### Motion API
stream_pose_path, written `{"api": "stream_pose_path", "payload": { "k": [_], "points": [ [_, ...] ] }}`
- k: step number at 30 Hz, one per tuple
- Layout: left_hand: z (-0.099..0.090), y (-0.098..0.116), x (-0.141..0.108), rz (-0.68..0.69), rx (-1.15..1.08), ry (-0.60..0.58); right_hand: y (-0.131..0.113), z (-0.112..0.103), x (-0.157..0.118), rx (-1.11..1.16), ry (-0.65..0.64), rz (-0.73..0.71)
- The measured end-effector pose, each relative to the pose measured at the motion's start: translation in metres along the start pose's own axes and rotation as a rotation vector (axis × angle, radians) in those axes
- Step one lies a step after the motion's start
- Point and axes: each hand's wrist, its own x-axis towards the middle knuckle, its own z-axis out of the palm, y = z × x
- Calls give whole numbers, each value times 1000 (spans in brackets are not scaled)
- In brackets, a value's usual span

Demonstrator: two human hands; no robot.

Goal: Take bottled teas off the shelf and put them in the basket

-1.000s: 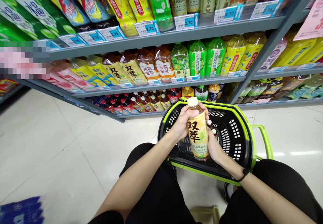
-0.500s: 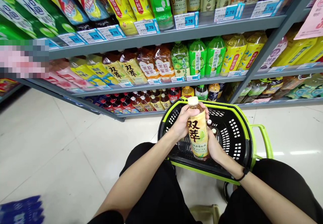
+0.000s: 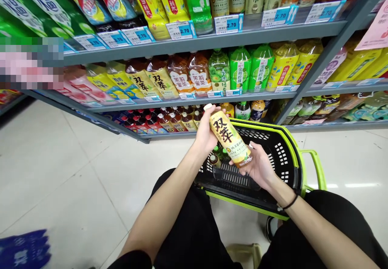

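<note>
A drink bottle with a pale yellow label and a whitish cap hangs tilted over the shopping basket, its cap end up and to the left. Wrapped round its neck and shoulder, my left hand is closed on it. My right hand cups the bottle's base from the right, some fingers beneath it. The basket is black with a lime-green rim, and several bottles lie inside. A dark-capped bottle shows at the basket's left, partly covered by the held one.
Shelves of bottled drinks run across the front, with price tags on the upper edge. A green basket handle sticks out right. Blue packs lie on the floor at lower left; a stool is below.
The bottle has gone from nearly upright to tilted, its cap moving left. My right hand has slid down to its base, while my left hand has moved left with the neck.
</note>
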Motion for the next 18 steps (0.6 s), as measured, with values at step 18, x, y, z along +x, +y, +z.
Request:
{"api": "stream_pose_path", "payload": {
  "k": [18],
  "points": [
    [-5,6,5,-27,33,30,5,-9,-3,-534,89,-265]
  ]
}}
